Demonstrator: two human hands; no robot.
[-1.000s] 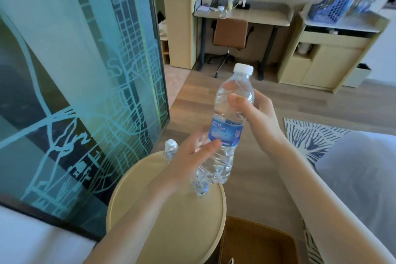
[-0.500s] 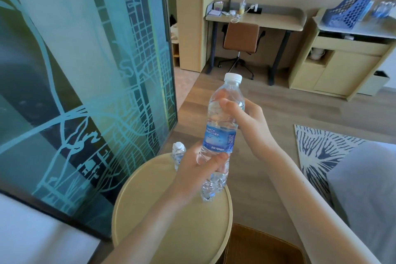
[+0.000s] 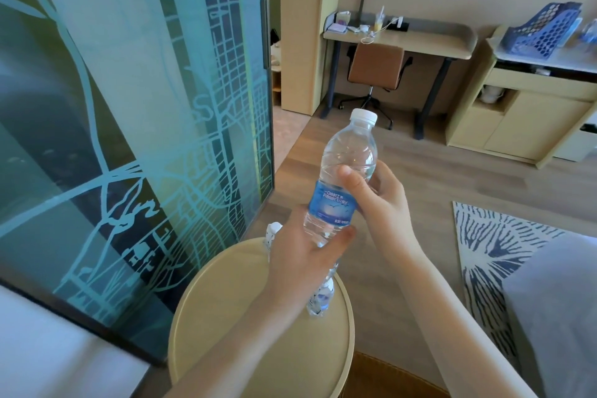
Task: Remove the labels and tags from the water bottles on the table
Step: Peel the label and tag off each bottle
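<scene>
The left hand point(image 3: 300, 255) was curled round the lower body of the water bottle point(image 3: 347, 155), and the right hand point(image 3: 384, 203) gripped it higher up, thumb lying over the top edge of the blue label point(image 3: 331, 205). The bottle hung tilted in the air above the round bench point(image 3: 193, 317), label unpeeled, cap point(image 3: 364, 116) on. Pulled away from its seam, the thin film would probably shred into strips. A hard squeeze might buckle the soft wall. A second bottle point(image 3: 319, 299) stood close under the left hand and a third bottle point(image 3: 273, 231) just behind it; a downward jerk could topple either.
</scene>
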